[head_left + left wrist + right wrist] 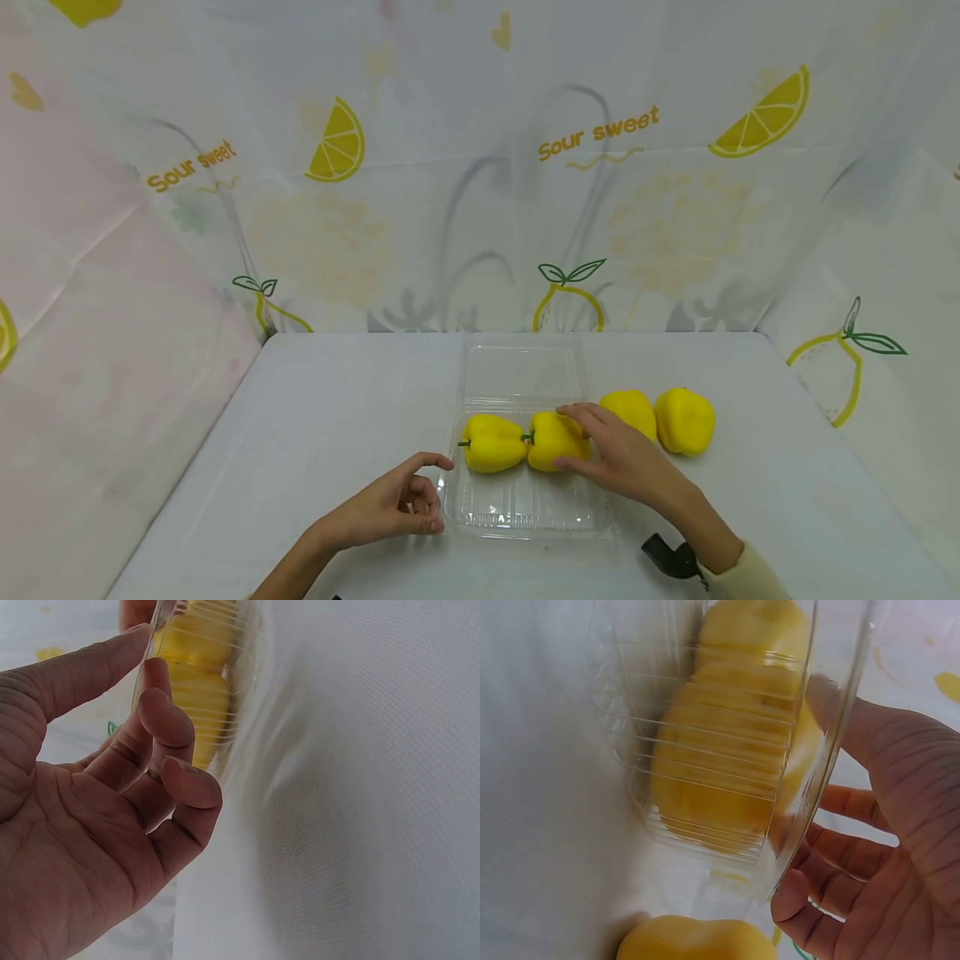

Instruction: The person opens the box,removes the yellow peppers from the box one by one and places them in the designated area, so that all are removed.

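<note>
- Into the thick of it: a clear plastic box point(534, 532) was set on the white table point(322, 400), its lid point(525, 371) laid open at the far side.
- Two yellow peppers were lodged in the box, side by side: the left pepper point(495, 446) with its stem pointed left, the right pepper point(549, 442) with its stem set up against its neighbour.
- And the right hand point(630, 457), right on it! The right pepper was held between thumb and fingers, one on either side, the wrist reached in over the box's right wall.
- On the other flank, the left hand point(393, 504) was placed at the box's left edge, thumb and forefinger spread wide, the other fingers curled in; whether the rim was touched could not be told.
- Outside, right of the box, two more were lined up: a loose pepper point(636, 412), partly hidden by the right hand, and an outer pepper point(684, 422) just beside it.
- Below the right wrist, a black piece point(667, 557) was seen near a pale sleeve point(746, 575).
- Behind it all, a lemon-printed cloth point(420, 208) was hung.
</note>
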Motion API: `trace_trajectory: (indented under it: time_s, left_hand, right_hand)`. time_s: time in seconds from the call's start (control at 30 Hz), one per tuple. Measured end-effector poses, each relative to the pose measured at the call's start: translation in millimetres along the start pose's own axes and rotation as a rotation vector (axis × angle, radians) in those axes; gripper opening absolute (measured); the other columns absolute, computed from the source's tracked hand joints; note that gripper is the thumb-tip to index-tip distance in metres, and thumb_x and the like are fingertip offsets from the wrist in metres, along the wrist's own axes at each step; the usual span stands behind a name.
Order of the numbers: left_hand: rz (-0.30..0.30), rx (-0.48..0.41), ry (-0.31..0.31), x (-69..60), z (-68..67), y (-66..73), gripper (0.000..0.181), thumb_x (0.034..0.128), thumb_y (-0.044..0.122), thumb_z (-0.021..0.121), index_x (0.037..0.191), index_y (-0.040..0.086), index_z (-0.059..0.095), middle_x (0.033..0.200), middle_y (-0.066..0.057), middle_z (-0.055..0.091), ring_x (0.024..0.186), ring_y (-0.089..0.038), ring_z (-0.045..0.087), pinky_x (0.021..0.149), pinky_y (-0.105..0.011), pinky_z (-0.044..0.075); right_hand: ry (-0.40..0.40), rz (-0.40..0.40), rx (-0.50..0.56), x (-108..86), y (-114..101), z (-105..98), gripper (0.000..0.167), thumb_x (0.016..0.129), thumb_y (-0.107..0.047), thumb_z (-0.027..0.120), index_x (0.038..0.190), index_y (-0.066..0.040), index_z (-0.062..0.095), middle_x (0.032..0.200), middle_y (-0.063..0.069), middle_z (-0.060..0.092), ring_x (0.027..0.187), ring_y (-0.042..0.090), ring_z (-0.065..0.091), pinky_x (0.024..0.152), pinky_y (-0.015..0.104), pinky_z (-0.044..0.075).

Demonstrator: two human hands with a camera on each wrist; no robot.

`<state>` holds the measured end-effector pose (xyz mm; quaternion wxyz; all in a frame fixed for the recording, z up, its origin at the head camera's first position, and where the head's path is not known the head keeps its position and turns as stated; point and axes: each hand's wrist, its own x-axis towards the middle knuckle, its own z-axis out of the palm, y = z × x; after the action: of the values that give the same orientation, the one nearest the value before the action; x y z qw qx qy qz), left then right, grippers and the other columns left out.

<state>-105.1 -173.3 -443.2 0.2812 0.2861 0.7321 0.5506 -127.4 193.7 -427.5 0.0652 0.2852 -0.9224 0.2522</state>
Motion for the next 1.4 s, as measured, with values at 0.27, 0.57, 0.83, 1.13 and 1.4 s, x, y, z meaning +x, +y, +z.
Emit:
trace_trajectory:
  time_s: [0.27, 0.57, 0.83, 1.13, 1.4]
  left_hand:
    - [0.009, -0.007, -0.007, 0.5, 0.2, -0.4, 0.066, 0.0909, 0.009, 0.071, 0.144, 0.002, 0.032, 0.089, -0.006, 0.065, 0.082, -0.02, 0.067, 0.07, -0.027, 0.053]
    - [0.011, -0.001, -0.007, 0.6, 0.0, -0.2, 0.066, 0.0908, 0.009, 0.071, 0.144, 0.002, 0.031, 0.089, -0.005, 0.065, 0.081, -0.019, 0.067, 0.069, -0.026, 0.052]
    - [0.012, 0.003, -0.009, 0.6, 0.1, 0.6, 0.066, 0.0909, 0.01, 0.071, 0.144, 0.002, 0.031, 0.09, -0.007, 0.066, 0.082, -0.019, 0.067, 0.069, -0.026, 0.053]
    - [0.011, 0.005, -0.004, 1.1, 0.0, 0.3, 0.066, 0.0902, 0.01, 0.072, 0.143, 0.002, 0.032, 0.088, -0.005, 0.065, 0.08, -0.018, 0.066, 0.069, -0.027, 0.053]
    - [0.005, -0.005, -0.008, 0.2, -0.1, -0.2, 0.066, 0.0909, 0.009, 0.071, 0.144, 0.002, 0.031, 0.089, -0.006, 0.065, 0.083, -0.02, 0.067, 0.07, -0.027, 0.053]
  right_hand:
    - [-0.033, 0.0, 0.008, 1.6, 0.8, 2.5, 0.062, 0.088, -0.05, 0.07, 0.136, -0.013, 0.053, 0.13, 0.0, 0.057, 0.086, 0.007, 0.055, 0.074, 0.027, 0.05]
    - [-0.062, -0.004, -0.038, 3.7, -2.3, 0.7, 0.062, 0.088, -0.046, 0.072, 0.137, -0.013, 0.053, 0.134, 0.003, 0.057, 0.092, 0.009, 0.058, 0.083, 0.033, 0.052]
    - [-0.058, -0.02, -0.052, 4.2, -2.8, 2.3, 0.063, 0.086, -0.043, 0.076, 0.137, -0.013, 0.053, 0.134, 0.004, 0.057, 0.11, 0.02, 0.06, 0.094, 0.041, 0.049]
    - [-0.033, -0.044, -0.051, 3.5, -0.3, 2.7, 0.064, 0.085, -0.043, 0.076, 0.136, -0.012, 0.054, 0.131, 0.003, 0.058, 0.102, 0.014, 0.059, 0.087, 0.036, 0.051]
    - [0.004, -0.054, -0.04, 0.3, -4.4, 1.3, 0.063, 0.084, -0.043, 0.077, 0.136, -0.014, 0.055, 0.129, 0.0, 0.057, 0.097, 0.01, 0.057, 0.081, 0.032, 0.052]
